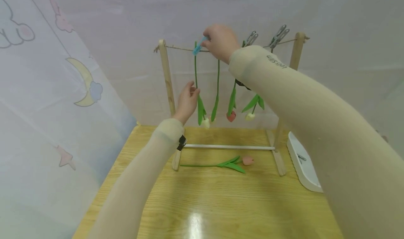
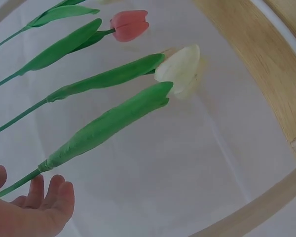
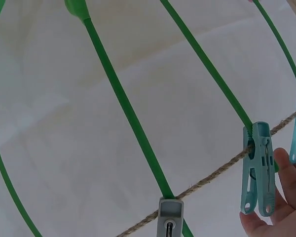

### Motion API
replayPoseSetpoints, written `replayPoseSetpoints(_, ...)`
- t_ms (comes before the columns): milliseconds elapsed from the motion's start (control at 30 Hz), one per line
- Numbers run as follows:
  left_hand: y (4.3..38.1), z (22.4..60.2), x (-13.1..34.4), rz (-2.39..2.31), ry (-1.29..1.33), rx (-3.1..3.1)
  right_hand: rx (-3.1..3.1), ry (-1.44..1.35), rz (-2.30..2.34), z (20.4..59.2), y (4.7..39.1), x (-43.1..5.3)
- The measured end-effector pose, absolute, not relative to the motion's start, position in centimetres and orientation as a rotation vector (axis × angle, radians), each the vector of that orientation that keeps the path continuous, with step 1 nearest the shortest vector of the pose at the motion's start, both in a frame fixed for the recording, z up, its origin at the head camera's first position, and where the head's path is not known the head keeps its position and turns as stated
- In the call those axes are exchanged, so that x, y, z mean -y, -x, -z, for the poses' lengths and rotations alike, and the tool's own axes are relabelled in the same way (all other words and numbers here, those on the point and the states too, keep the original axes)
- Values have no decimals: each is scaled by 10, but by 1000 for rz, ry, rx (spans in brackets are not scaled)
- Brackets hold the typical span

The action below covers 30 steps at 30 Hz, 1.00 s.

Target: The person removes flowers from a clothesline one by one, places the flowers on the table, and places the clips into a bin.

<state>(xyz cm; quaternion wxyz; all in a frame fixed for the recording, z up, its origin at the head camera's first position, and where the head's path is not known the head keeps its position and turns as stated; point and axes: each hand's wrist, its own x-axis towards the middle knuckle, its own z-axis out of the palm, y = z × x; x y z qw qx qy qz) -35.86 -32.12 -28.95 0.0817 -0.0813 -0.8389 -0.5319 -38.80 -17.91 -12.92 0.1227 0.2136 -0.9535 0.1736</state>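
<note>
My right hand (image 1: 221,42) pinches a light blue clothespin (image 1: 198,49) at the left part of a twine line, where a green tulip stem hangs. Lower down, my left hand (image 1: 187,100) is beside that stem, its fingers relaxed and touching or almost touching it. The stem runs between thumb and fingers in the left wrist view, below a rolled green leaf (image 2: 108,123). This white tulip (image 1: 206,123) hangs head down. Next to my right fingers a teal clothespin (image 3: 259,168) clips another stem; a grey clothespin (image 3: 170,217) holds one further along.
A red tulip (image 1: 231,116) and a pale tulip (image 1: 250,116) hang further right from the twine (image 3: 212,175). On the table (image 1: 221,204) lies a pink tulip (image 1: 247,160), before the rack's white bar (image 1: 227,147). A white tray (image 1: 310,183) with a clothespin stands at right.
</note>
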Motion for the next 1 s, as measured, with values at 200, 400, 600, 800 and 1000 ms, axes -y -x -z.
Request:
replayPoseSetpoints(200, 362, 292, 318, 1635, 208, 2473, 2735, -611, -457, 131, 384, 183)
replayPoseSetpoints(400, 363, 290, 317, 1676, 165, 2422, 2827, -607, -408, 126, 385, 186)
replayPoseSetpoints(600, 364, 287, 318, 1791, 119, 2347, 2841, -592, -460, 124, 386, 188)
replayPoseSetpoints(800, 361, 284, 320, 1822, 126, 2309, 2806, -596, -592, 124, 386, 189)
replayPoseSetpoints(1000, 364, 282, 323, 1846, 146, 2264, 2766, -561, -741, 124, 384, 188)
